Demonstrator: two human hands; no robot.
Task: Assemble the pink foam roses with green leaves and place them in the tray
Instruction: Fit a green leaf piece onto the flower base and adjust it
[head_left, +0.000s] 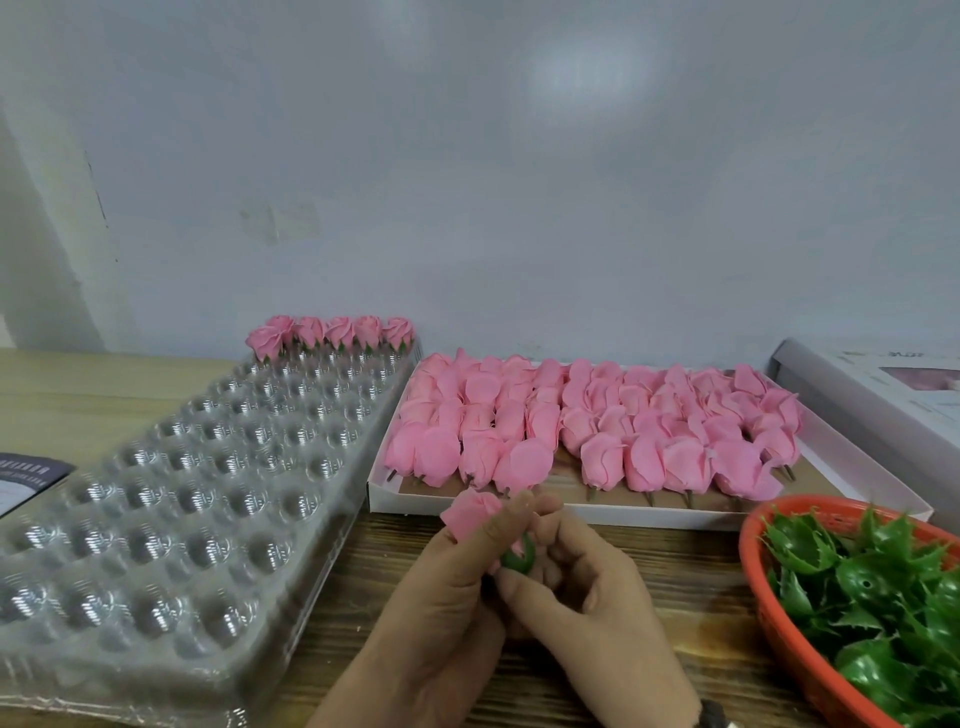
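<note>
Beyond your left hand (447, 597) stretches the clear moulded plastic tray (171, 519) of round cups, with five finished pink roses (332, 332) standing in its far row. Past your fingertips lies the flat white cardboard box (857, 467), packed with loose pink foam rose heads (587, 426) on short stems. Off your right hand (587, 613) sits the orange plastic basket (779, 613) heaped with spiky green plastic leaves (872, 597). Your two hands meet over the wooden table (691, 566). The left pinches a single pink foam rose (470, 512); the right curls its fingers round the small green leaf cup (518, 560) at that rose's base.
</note>
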